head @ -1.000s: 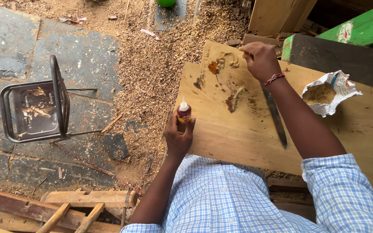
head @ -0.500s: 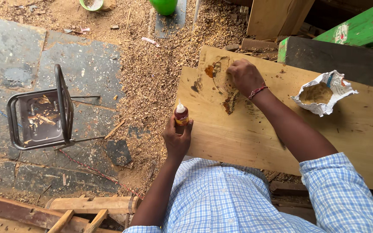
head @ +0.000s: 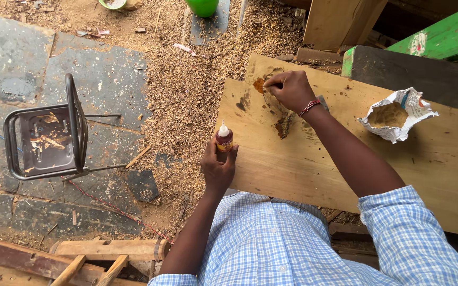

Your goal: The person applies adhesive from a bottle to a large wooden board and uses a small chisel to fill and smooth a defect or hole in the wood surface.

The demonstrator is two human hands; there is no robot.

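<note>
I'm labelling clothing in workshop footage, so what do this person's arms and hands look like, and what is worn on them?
Both arms are bare from hand to above the elbow. The left hand wears nothing. The right hand has a red thread band with a few pale beads at the wrist. Rolled-up sleeves of a light blue and white checked shirt sit above the elbows. No gloves or rings show.

The board (head: 345, 159) has lots of bare wood in the middle and along its near side, so a hand could slide there. The right hand (head: 291, 90) and its arm lie across the far left part and block it. A crumpled paper bag (head: 398, 114) sits on the right, with bare wood all around it. The left hand (head: 218, 167) holds a small bottle (head: 224, 139) at the left edge. A green block (head: 441, 37) closes off the far side.
</note>
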